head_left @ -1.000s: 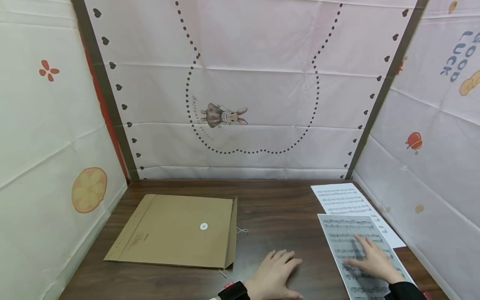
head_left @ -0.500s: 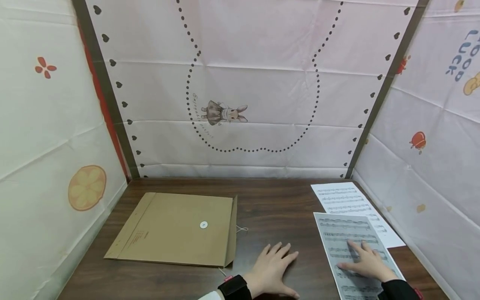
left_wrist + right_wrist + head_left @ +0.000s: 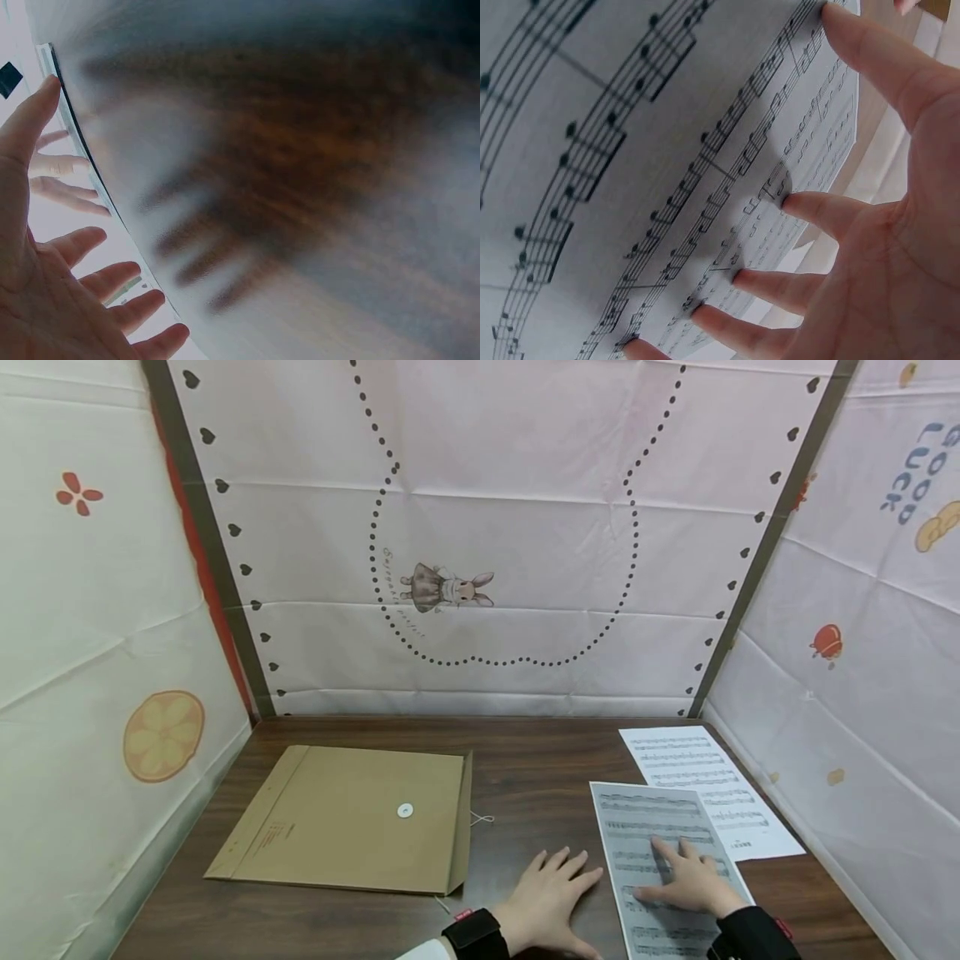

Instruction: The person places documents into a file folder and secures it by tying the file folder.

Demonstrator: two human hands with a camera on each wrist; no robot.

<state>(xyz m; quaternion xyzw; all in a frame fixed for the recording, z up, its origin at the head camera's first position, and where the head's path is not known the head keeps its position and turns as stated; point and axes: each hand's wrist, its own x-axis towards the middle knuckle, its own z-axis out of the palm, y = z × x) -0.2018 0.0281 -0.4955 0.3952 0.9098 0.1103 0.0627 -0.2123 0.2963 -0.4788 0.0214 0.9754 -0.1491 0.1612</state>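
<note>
My right hand (image 3: 692,883) lies with spread fingers on the front sheet of music (image 3: 626,847), its fingertips pressing the paper. In the right wrist view the fingertips of that hand (image 3: 870,255) meet the printed staves. A second sheet of music (image 3: 701,756) lies behind, its near left corner covered by the front one. My left hand (image 3: 547,902) hovers low over the table between the front sheet and a brown paper document envelope (image 3: 345,818), fingers spread, holding nothing. The left wrist view shows the open palm of this hand (image 3: 67,300) and its blurry reflection in the tabletop.
The envelope has a white button (image 3: 405,810) and a thin white string (image 3: 482,817) at its right-hand flap. Printed cloth walls (image 3: 510,543) enclose the dark wooden table (image 3: 540,760) at the back and both sides.
My right hand has slid the front sheet left toward the left hand, uncovering more of the back sheet. The left hand has barely shifted. The envelope stays put.
</note>
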